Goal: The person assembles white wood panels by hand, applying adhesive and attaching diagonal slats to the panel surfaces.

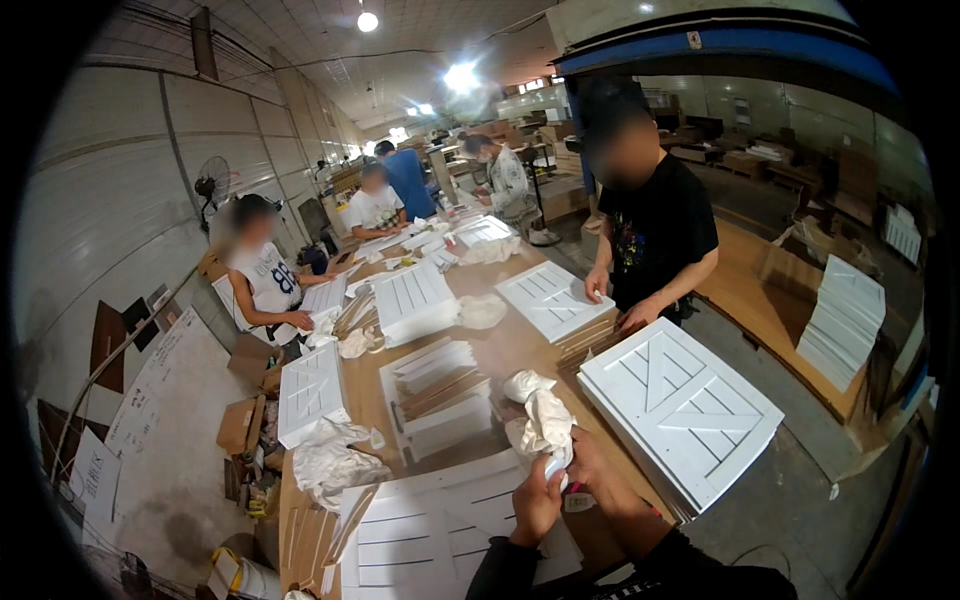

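Note:
Both my hands are together over the near part of the long table. My left hand [537, 503] is closed around a small pale-blue object [556, 463] whose kind I cannot make out. Against it, my right hand [586, 458] is closed on a crumpled white cloth [548, 420], which bunches up beyond my fingers. Below my hands lies a white slatted panel [420, 535], partly covered by my left forearm. To the right of my hands rests a stack of white panels [690, 410] with diagonal braces on the top one.
A person in black [655, 225] stands across at the right, hands on another white panel [555, 300]. More people work along the table's left and far sides. Left of me are a white cloth heap [335, 460] and wooden strips [310, 545]. An open white frame [440, 395] lies mid-table.

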